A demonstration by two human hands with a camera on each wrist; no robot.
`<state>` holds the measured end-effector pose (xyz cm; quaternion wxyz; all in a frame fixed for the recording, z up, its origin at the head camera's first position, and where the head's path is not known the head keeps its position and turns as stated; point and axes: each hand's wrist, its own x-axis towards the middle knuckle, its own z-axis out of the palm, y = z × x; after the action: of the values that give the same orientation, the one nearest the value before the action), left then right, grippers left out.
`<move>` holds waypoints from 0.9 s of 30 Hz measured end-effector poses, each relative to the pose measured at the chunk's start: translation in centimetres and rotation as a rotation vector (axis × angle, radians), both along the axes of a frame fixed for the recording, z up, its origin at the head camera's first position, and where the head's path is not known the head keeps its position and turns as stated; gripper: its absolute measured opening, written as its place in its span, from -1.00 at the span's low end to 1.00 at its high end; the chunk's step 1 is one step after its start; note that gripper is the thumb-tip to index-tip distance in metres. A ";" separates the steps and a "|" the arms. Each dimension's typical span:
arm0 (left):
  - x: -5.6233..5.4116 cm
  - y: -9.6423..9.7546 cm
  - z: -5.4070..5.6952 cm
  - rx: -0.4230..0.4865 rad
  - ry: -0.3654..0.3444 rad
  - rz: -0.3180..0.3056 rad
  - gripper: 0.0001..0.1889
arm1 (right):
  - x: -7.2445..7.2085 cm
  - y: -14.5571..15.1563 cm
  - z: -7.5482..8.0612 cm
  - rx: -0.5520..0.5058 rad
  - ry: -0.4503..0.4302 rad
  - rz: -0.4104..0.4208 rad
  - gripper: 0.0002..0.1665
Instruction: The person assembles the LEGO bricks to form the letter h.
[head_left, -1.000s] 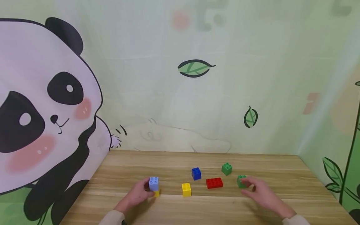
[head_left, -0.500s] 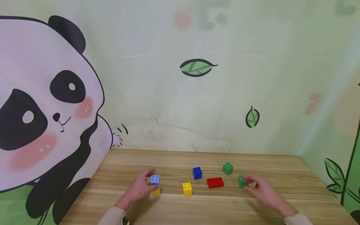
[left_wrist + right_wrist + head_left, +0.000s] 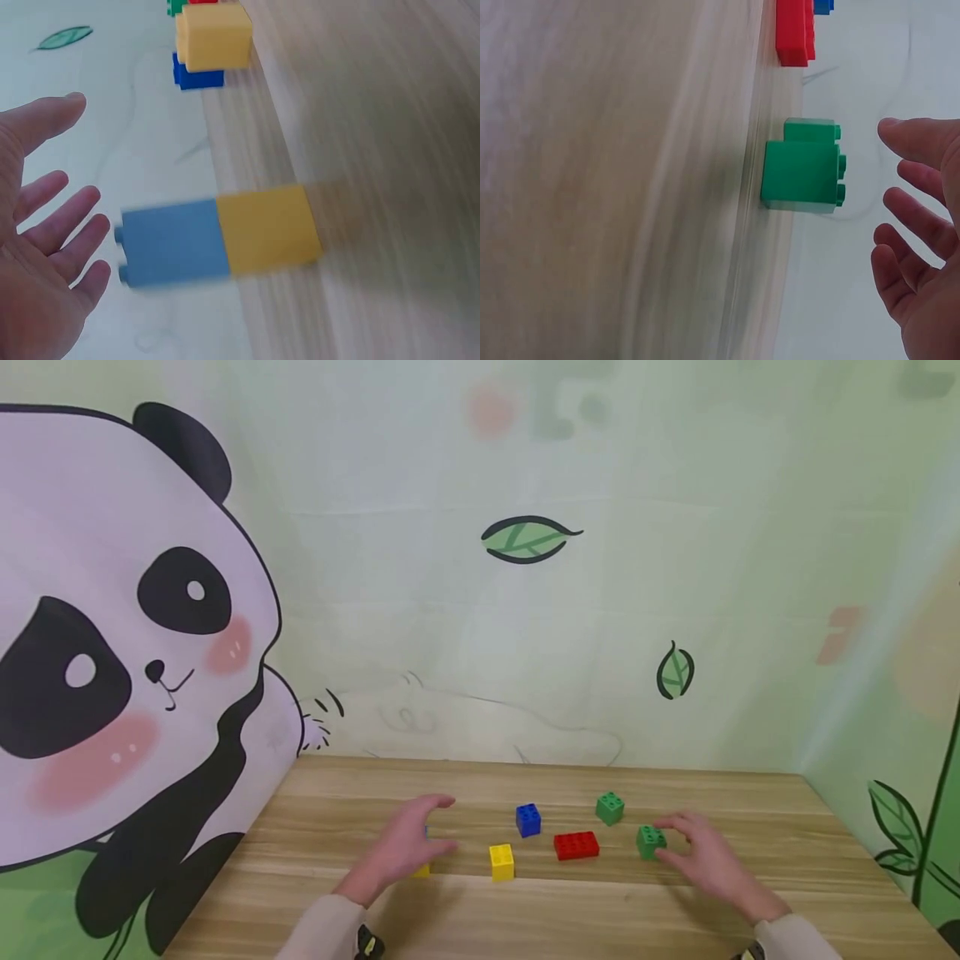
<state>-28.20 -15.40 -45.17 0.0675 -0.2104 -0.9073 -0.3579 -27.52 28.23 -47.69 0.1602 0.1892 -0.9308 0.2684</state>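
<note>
My left hand has its fingers spread and holds nothing; in the head view it mostly hides a two-brick stack. The left wrist view shows that stack, a light blue brick on top of a yellow brick, apart from the fingers. My right hand is beside the nearer green brick, thumb and fingers loosely parted. In the right wrist view a gap separates the hand from this green brick.
Between the hands, a single yellow brick, a dark blue brick and a longer red brick sit on the wooden table. Farther back is another green brick. A panda-printed cloth hangs behind.
My left hand has let go of the light blue brick, which stays stacked on the yellow one, and has moved right. My right hand has drawn slightly away from the nearer green brick.
</note>
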 end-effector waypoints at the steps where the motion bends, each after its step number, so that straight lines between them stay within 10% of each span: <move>1: 0.0 0.3 0.0 -0.009 0.007 -0.011 -0.39 | -0.1 0.1 0.0 0.005 0.000 -0.002 -0.59; 11: 0.5 4.1 0.0 -0.027 -0.075 -0.113 -0.48 | -1.1 0.6 -0.6 0.017 -0.008 -0.005 -0.52; 27: 0.0 6.5 -4.0 -0.033 -0.173 -0.125 -0.38 | -2.0 0.6 -1.5 -0.074 -0.144 0.010 -0.43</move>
<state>-28.25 -8.93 -49.14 -0.0373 -0.2360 -0.9006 -0.3632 -29.57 28.87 -49.24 0.0986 0.1679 -0.9284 0.3164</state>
